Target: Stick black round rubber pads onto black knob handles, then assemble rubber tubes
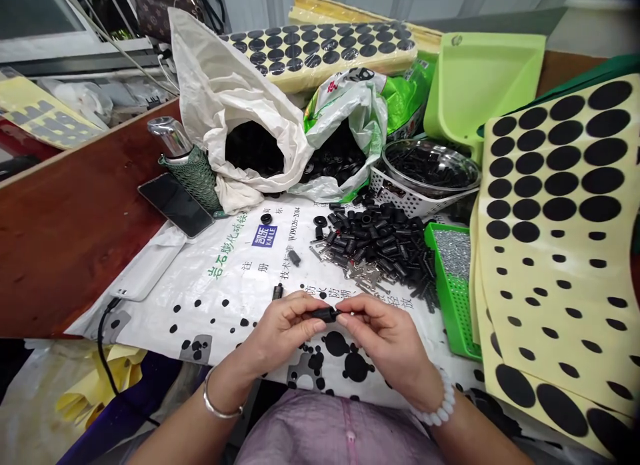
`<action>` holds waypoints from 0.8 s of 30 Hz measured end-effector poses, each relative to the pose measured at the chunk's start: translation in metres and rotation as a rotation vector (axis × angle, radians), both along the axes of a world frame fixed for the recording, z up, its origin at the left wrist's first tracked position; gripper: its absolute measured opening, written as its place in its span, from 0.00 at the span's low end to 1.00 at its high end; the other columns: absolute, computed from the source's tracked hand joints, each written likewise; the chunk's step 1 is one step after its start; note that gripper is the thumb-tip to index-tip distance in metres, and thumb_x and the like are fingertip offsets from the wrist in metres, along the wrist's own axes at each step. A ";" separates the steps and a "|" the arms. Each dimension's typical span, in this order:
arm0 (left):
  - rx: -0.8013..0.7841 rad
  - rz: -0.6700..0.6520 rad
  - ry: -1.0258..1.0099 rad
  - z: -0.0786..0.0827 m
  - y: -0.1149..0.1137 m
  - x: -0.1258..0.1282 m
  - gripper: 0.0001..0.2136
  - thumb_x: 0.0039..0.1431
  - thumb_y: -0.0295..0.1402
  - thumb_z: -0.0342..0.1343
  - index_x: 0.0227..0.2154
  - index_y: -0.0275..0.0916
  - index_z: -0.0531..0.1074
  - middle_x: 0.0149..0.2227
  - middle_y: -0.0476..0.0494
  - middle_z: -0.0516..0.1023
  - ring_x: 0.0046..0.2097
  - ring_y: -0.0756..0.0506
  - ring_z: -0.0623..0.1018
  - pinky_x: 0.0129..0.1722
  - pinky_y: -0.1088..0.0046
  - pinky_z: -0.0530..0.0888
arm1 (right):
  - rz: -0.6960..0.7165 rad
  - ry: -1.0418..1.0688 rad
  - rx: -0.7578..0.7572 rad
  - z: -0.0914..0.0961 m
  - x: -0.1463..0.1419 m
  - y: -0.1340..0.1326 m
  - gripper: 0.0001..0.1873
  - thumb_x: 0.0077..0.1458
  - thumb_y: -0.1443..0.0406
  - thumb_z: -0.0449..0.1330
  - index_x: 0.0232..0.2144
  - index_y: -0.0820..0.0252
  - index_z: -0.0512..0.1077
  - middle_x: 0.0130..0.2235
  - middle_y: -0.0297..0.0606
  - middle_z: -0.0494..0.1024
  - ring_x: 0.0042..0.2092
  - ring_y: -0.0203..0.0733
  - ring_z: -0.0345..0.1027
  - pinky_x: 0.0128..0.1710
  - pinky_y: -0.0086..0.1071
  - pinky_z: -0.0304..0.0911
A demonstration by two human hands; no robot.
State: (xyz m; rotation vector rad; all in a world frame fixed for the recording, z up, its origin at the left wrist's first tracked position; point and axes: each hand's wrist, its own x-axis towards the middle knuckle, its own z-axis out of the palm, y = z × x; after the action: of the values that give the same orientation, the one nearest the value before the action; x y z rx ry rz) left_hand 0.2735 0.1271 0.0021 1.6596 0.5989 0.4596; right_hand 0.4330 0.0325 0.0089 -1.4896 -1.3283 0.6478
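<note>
My left hand point(285, 328) and my right hand point(385, 335) meet near the table's front edge over a white printed sack sheet point(220, 278). Both pinch one small black rubber sleeve point(326, 314) between thumb and fingertips, the left at its left end, the right at its right end. A heap of black rubber sleeves mixed with small metal pins point(383, 245) lies just beyond my right hand. One loose black piece point(277, 291) rests right above my left hand.
Yellow sheets of black round stickers point(560, 205) cover the right side, beside a green basket of metal bits point(453, 278). Behind stand a steel bowl point(430, 165), two open bags of black parts point(253, 148), a green tray point(480, 78), a flask point(187, 165) and a phone point(175, 204).
</note>
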 end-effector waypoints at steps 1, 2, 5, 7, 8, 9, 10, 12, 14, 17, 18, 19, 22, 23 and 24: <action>-0.010 -0.009 0.009 -0.001 -0.001 0.000 0.11 0.56 0.35 0.54 0.41 0.40 0.73 0.35 0.45 0.71 0.31 0.50 0.71 0.29 0.76 0.70 | -0.006 -0.027 0.031 -0.002 0.000 0.000 0.05 0.55 0.66 0.55 0.33 0.59 0.72 0.29 0.35 0.74 0.28 0.36 0.68 0.26 0.28 0.65; -0.022 -0.016 0.022 -0.001 -0.002 0.000 0.11 0.56 0.36 0.54 0.41 0.40 0.73 0.34 0.45 0.71 0.30 0.51 0.71 0.28 0.77 0.70 | -0.005 -0.076 0.083 -0.003 0.000 -0.001 0.05 0.55 0.67 0.55 0.33 0.59 0.71 0.30 0.36 0.74 0.30 0.37 0.68 0.28 0.29 0.65; 0.045 -0.030 0.062 0.000 -0.003 0.000 0.12 0.58 0.37 0.51 0.42 0.40 0.72 0.32 0.47 0.70 0.27 0.52 0.70 0.27 0.76 0.69 | 0.017 -0.206 0.204 -0.008 0.000 -0.005 0.07 0.57 0.69 0.53 0.35 0.59 0.70 0.32 0.39 0.73 0.34 0.39 0.68 0.33 0.32 0.66; 0.220 -0.051 0.079 0.004 -0.004 0.000 0.11 0.60 0.36 0.50 0.43 0.40 0.72 0.31 0.46 0.71 0.30 0.50 0.71 0.31 0.75 0.69 | 0.025 -0.205 0.181 -0.009 0.000 -0.007 0.07 0.57 0.68 0.52 0.35 0.59 0.70 0.31 0.38 0.72 0.33 0.39 0.67 0.32 0.32 0.65; 0.320 -0.066 0.085 0.006 -0.004 0.000 0.11 0.60 0.35 0.49 0.43 0.40 0.72 0.32 0.45 0.72 0.32 0.49 0.71 0.33 0.74 0.69 | 0.021 -0.175 0.142 -0.009 0.000 -0.009 0.07 0.57 0.67 0.52 0.33 0.59 0.70 0.29 0.37 0.72 0.31 0.38 0.67 0.30 0.31 0.65; 0.408 -0.085 0.091 0.007 -0.004 0.001 0.11 0.61 0.34 0.48 0.44 0.40 0.71 0.33 0.44 0.72 0.34 0.48 0.71 0.34 0.73 0.69 | 0.014 -0.123 0.087 -0.009 0.000 -0.009 0.07 0.57 0.66 0.52 0.31 0.59 0.70 0.27 0.36 0.71 0.29 0.37 0.66 0.28 0.29 0.64; 0.478 -0.105 0.096 0.009 -0.004 0.001 0.11 0.61 0.33 0.48 0.44 0.40 0.70 0.34 0.43 0.73 0.35 0.48 0.71 0.35 0.72 0.68 | 0.009 -0.049 0.018 -0.009 0.000 -0.010 0.07 0.57 0.65 0.53 0.29 0.59 0.70 0.25 0.34 0.70 0.26 0.35 0.64 0.24 0.28 0.62; 0.575 -0.138 0.101 0.009 -0.005 0.001 0.12 0.61 0.31 0.47 0.46 0.39 0.69 0.36 0.41 0.73 0.37 0.47 0.71 0.36 0.71 0.69 | 0.006 0.142 -0.136 -0.008 0.000 -0.010 0.09 0.55 0.62 0.54 0.27 0.60 0.69 0.20 0.31 0.66 0.21 0.32 0.59 0.18 0.25 0.57; 0.642 -0.162 0.103 0.008 -0.005 0.000 0.12 0.61 0.31 0.47 0.47 0.37 0.67 0.37 0.40 0.73 0.38 0.46 0.71 0.37 0.71 0.69 | 0.010 0.307 -0.254 -0.007 0.000 -0.010 0.10 0.53 0.60 0.56 0.26 0.61 0.68 0.18 0.28 0.63 0.18 0.30 0.54 0.14 0.23 0.52; 0.701 -0.180 0.116 0.004 -0.006 0.000 0.12 0.61 0.30 0.46 0.47 0.37 0.66 0.38 0.40 0.73 0.38 0.46 0.71 0.37 0.71 0.70 | -0.011 0.395 -0.299 -0.007 -0.002 -0.010 0.11 0.51 0.58 0.57 0.25 0.61 0.68 0.17 0.26 0.61 0.18 0.29 0.53 0.15 0.23 0.51; 0.716 -0.179 0.120 0.003 -0.007 0.000 0.12 0.61 0.30 0.46 0.47 0.37 0.65 0.38 0.39 0.73 0.38 0.46 0.72 0.37 0.70 0.70 | -0.023 0.401 -0.296 -0.007 -0.002 -0.010 0.11 0.50 0.58 0.57 0.25 0.61 0.68 0.17 0.26 0.61 0.18 0.29 0.52 0.15 0.23 0.51; 0.730 -0.178 0.117 0.002 -0.008 0.000 0.12 0.61 0.30 0.46 0.47 0.36 0.65 0.38 0.39 0.72 0.38 0.46 0.72 0.37 0.70 0.70 | -0.032 0.410 -0.294 -0.007 -0.002 -0.010 0.12 0.49 0.57 0.57 0.25 0.61 0.68 0.17 0.26 0.61 0.18 0.29 0.52 0.14 0.23 0.50; 0.787 -0.179 0.085 -0.001 -0.010 0.002 0.13 0.61 0.29 0.46 0.48 0.36 0.63 0.39 0.39 0.72 0.39 0.46 0.72 0.38 0.70 0.71 | -0.029 0.487 -0.348 -0.007 -0.002 -0.011 0.13 0.48 0.56 0.58 0.24 0.61 0.67 0.17 0.26 0.60 0.17 0.28 0.50 0.14 0.22 0.48; 0.818 -0.170 0.076 -0.003 -0.011 0.002 0.13 0.61 0.29 0.46 0.49 0.36 0.63 0.39 0.38 0.72 0.39 0.46 0.72 0.38 0.70 0.72 | -0.021 0.527 -0.382 -0.007 -0.003 -0.011 0.14 0.48 0.56 0.58 0.24 0.61 0.66 0.16 0.25 0.60 0.17 0.28 0.49 0.13 0.22 0.46; 0.854 -0.154 0.072 -0.004 -0.011 0.002 0.14 0.61 0.28 0.47 0.49 0.36 0.62 0.39 0.38 0.72 0.40 0.46 0.72 0.38 0.70 0.72 | -0.015 0.566 -0.413 -0.008 -0.003 -0.011 0.14 0.49 0.56 0.58 0.24 0.61 0.65 0.16 0.24 0.59 0.16 0.27 0.48 0.13 0.21 0.45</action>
State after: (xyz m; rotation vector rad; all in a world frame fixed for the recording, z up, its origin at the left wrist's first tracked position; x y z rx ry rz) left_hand 0.2760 0.1157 -0.0018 2.5201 0.3265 0.5883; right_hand 0.4295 0.0215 0.0013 -1.4742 -0.7715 1.2818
